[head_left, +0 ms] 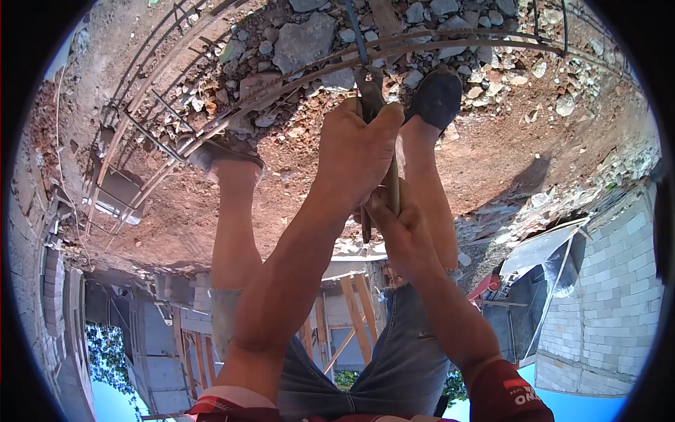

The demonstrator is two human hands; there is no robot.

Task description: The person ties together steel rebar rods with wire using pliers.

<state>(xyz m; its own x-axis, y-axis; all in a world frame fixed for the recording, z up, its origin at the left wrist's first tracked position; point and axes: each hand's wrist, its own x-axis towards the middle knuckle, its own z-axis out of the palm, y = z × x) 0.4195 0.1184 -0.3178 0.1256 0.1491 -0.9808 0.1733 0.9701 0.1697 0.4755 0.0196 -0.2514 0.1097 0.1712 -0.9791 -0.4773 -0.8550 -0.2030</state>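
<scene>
Pincers (370, 88), rusty and dark, stand with their head against one of the long bars of the rebar cage (211, 123), where a thin blue strand (355, 32) runs down to meet them. The left hand (357, 151) is clamped round the tool just behind its head, thumb pressed along the metal. The right hand (395, 228) grips the ends of the two handles further from the cage. The hands are both closed tight, one behind the other on the same tool and close together.

The person's own feet are planted on the cage. One dark shoe (437, 95) is just beside the pincers' head and the other shoe (221, 151) is further along the bars. Bare legs and denim shorts (401, 352) lead back from the cage toward the camera.

Broken stones and rubble (306, 39) lie under and just beyond the cage, with reddish earth (534, 141) on the near side of it. Well apart from the cage a grey block wall (619, 295) rises, and wooden props (355, 316) show between the legs.
</scene>
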